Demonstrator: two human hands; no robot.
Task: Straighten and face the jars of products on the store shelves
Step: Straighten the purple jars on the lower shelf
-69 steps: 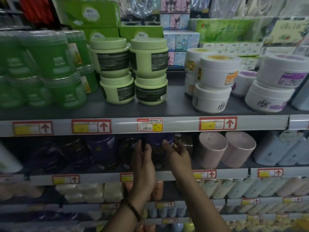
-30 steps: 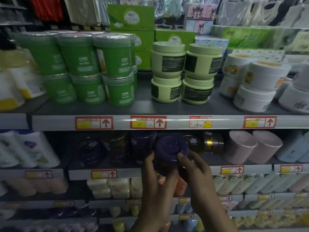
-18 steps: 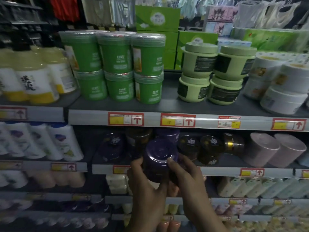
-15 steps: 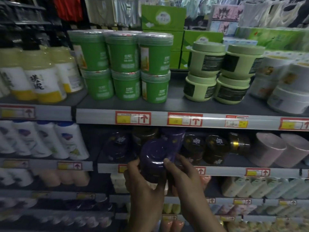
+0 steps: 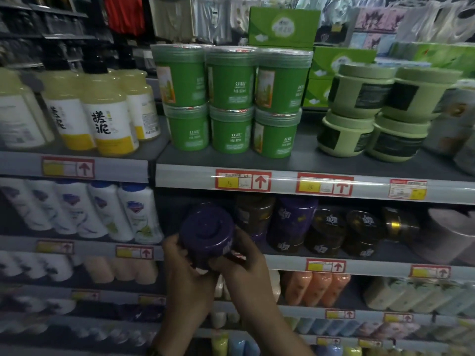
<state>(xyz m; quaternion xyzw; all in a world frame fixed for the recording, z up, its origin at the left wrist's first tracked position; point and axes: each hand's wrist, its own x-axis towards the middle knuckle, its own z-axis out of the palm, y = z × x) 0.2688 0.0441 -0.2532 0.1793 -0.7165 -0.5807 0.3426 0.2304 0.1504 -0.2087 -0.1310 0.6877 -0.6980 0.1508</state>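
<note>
I see the purple jar (image 5: 207, 233) held in front of the second shelf (image 5: 372, 267), at its left end, tilted with the lid toward the camera. The left hand (image 5: 189, 276) and the right hand (image 5: 248, 265) both grip it — fingers curled round its lower wall. Dark jars (image 5: 326, 232) stand on the shelf just right of it.

Yellow bottles (image 5: 108, 116), green tissue boxes (image 5: 282, 27)
</note>
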